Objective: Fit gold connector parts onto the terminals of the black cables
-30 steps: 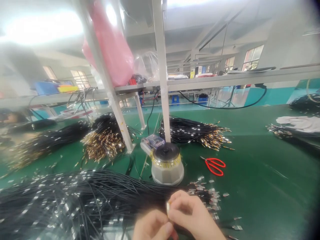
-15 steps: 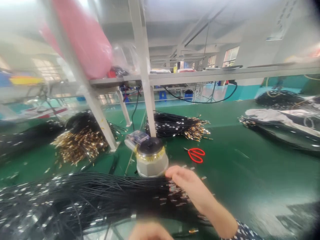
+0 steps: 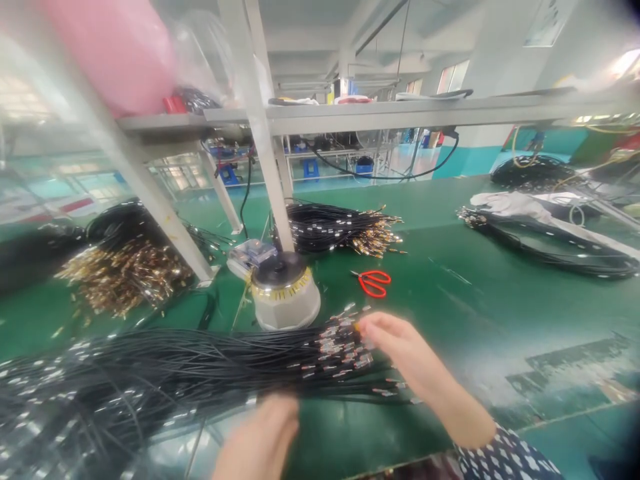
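A large bundle of thin black wires (image 3: 165, 377) with small metal ends lies across the green table in front of me. My right hand (image 3: 400, 347) reaches to the metal ends (image 3: 340, 343) of the bundle, fingertips pinched at one of them. My left hand (image 3: 260, 437) is low at the near edge of the bundle, blurred, with the fingers curled; I cannot make out whether it holds anything. A round grey and black tape dispenser (image 3: 284, 299) stands just behind the wire ends.
Red scissors (image 3: 373, 282) lie right of the dispenser. More wire bundles with gold terminals lie at the left (image 3: 120, 270) and behind the post (image 3: 345, 230). A white frame post (image 3: 263, 127) rises from the table. Black cable coils and a white cloth (image 3: 520, 203) sit far right.
My right hand left my left hand and reached forward to the wire ends. My left hand stayed low near me. The view swung to the right and the table shifted left.
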{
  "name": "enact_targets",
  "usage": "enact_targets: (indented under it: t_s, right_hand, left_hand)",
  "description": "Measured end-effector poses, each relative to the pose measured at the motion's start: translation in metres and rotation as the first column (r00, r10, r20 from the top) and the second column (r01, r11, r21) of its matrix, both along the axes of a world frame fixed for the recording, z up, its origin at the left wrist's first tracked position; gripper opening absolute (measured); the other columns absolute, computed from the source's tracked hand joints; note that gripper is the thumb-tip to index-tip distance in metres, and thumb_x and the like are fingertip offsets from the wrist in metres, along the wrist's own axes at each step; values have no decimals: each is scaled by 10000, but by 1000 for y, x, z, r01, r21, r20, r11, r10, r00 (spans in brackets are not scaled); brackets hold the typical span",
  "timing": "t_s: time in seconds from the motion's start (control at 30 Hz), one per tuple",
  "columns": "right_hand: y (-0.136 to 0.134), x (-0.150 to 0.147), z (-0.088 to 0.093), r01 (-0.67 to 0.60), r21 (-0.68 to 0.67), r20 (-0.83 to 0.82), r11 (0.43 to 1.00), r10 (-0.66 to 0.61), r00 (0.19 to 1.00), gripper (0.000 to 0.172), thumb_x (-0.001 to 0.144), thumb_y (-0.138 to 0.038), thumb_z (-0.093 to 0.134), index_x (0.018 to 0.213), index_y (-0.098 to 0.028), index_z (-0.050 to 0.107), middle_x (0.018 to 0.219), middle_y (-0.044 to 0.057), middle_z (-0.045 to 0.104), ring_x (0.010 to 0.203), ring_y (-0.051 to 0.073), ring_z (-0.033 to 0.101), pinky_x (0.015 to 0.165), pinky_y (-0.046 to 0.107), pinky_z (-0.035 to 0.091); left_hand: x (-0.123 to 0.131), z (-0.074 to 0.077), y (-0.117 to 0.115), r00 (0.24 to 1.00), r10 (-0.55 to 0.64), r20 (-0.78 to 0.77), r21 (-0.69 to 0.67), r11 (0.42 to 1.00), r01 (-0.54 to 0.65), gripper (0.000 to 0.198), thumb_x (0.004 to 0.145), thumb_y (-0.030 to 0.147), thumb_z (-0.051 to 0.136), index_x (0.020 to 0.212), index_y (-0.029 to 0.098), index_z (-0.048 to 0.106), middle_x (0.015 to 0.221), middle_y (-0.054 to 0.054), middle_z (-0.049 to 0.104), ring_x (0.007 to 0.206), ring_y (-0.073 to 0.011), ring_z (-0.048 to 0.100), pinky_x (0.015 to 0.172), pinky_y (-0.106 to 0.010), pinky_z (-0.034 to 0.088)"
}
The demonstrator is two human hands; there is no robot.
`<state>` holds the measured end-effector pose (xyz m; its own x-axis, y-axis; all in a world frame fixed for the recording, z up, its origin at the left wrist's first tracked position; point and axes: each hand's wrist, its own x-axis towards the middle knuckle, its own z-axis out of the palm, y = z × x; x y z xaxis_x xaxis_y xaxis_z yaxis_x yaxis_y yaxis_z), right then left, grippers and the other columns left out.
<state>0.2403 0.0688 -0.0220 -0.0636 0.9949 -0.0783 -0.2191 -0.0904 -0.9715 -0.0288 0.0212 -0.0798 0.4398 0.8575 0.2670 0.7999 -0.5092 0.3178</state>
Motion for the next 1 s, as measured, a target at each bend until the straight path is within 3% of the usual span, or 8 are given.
enact_targets:
  t_s: [0.03, 0.1, 0.23, 0.43, 0.6, 0.7, 0.8, 1.0]
  right_hand:
    - [0, 1, 0, 6, -4, -1, 1000, -6, 1000, 206, 785, -409, 741, 823, -207, 729, 853, 4, 699, 822, 138, 572, 800, 251, 409]
    - [-1, 3, 0, 8, -11, -2, 1000, -8, 1000, 210, 782, -408, 745, 829, -205, 727, 859, 5, 696, 833, 139, 569, 806, 250, 402]
    - [-3, 5, 0, 4, -16, 15, 1000, -4, 1000, 214, 793, -414, 731, 827, -203, 719, 857, 2, 683, 827, 138, 556, 803, 255, 394]
    - [-4, 8, -2, 22, -37, 20, 999, -21, 1000, 232, 795, -430, 724, 827, -200, 710, 853, 5, 668, 838, 149, 547, 808, 271, 386]
    - [-3, 10, -5, 22, -37, 29, 999, -21, 999, 232, 797, -434, 723, 840, -206, 716, 858, 5, 668, 841, 148, 543, 815, 269, 387]
    - [-3, 8, -7, 23, -51, 21, 998, -22, 1000, 221, 792, -428, 730, 830, -211, 720, 853, 0, 672, 831, 141, 546, 809, 259, 393]
    - [-3, 5, -9, 15, -57, -5, 998, -15, 1000, 202, 783, -413, 742, 815, -214, 720, 865, 1, 681, 854, 145, 564, 825, 256, 403]
    - [-3, 6, -10, 16, -54, -2, 998, -17, 1000, 205, 788, -407, 735, 833, -208, 721, 891, 18, 682, 880, 167, 572, 853, 281, 412]
  left_hand:
    - [-1, 3, 7, 999, 26, -48, 156, 988, -18, 249, 876, 146, 490, 1026, 189, 685, 1031, -109, 741, 935, -270, 698, 807, -362, 552]
    - [-5, 12, 23, 977, 112, -181, 358, 933, -41, 291, 846, 120, 490, 1073, 121, 673, 1084, -191, 712, 1001, -356, 668, 824, -477, 550]
    - [-9, 29, 41, 944, 163, -288, 484, 875, -4, 323, 795, 77, 495, 1079, 52, 646, 1109, -248, 670, 1021, -382, 644, 820, -510, 554]
    - [-4, 32, 31, 977, 0, -211, 452, 887, 98, 221, 889, 116, 445, 974, 163, 643, 981, -125, 708, 930, -259, 678, 809, -373, 567]
    - [-21, 12, 24, 959, 149, -239, 466, 884, -21, 213, 907, 200, 448, 955, 115, 638, 935, -164, 708, 852, -298, 684, 755, -416, 558]
    - [-31, 1, 16, 944, 151, -294, 466, 885, 3, 265, 899, 239, 482, 1051, 78, 628, 1028, -198, 705, 930, -329, 670, 808, -442, 531]
    - [-35, 0, 7, 945, 138, -297, 445, 895, 9, 322, 877, 246, 523, 1146, 91, 607, 1105, -187, 698, 987, -337, 651, 814, -441, 508]
    - [-36, 18, 4, 978, 79, -193, 124, 991, -55, 61, 816, 222, 590, 872, 232, 614, 874, -44, 671, 823, -255, 632, 730, -384, 488]
